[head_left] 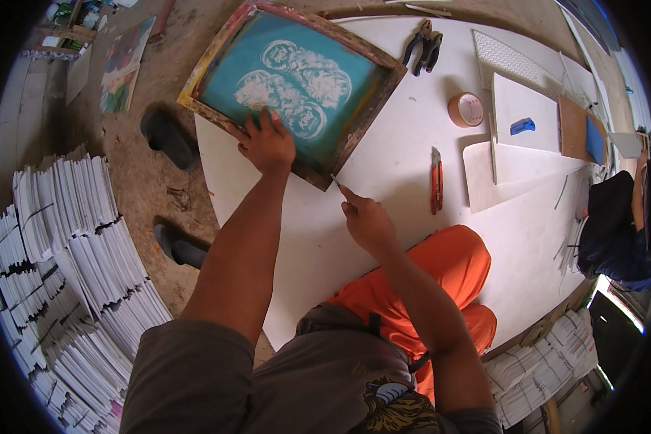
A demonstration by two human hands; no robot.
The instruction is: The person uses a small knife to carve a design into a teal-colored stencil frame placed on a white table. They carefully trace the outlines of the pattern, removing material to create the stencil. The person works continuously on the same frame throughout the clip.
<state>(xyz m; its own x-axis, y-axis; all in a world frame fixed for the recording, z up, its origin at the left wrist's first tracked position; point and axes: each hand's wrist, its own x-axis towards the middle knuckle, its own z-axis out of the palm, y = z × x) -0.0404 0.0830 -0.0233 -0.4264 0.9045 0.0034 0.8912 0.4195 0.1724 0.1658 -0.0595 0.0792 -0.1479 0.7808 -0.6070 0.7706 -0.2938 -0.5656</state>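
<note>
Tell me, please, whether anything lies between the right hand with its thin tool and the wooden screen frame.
Nothing visible does. The right hand holds a thin pointed tool whose tip is right at the near edge of the screen frame, with only bare white board around it. The left hand rests on the frame.

The left hand (pixel 269 145) presses flat on the near edge of a wooden screen-printing frame (pixel 291 87) with teal mesh, lying on the white counter (pixel 383 159). The right hand (pixel 365 220) pinches a thin blade (pixel 336 182) touching the frame's near corner. A red utility knife (pixel 436 181) lies just right; tape roll (pixel 466 110) and pliers (pixel 424 48) farther off.
</note>
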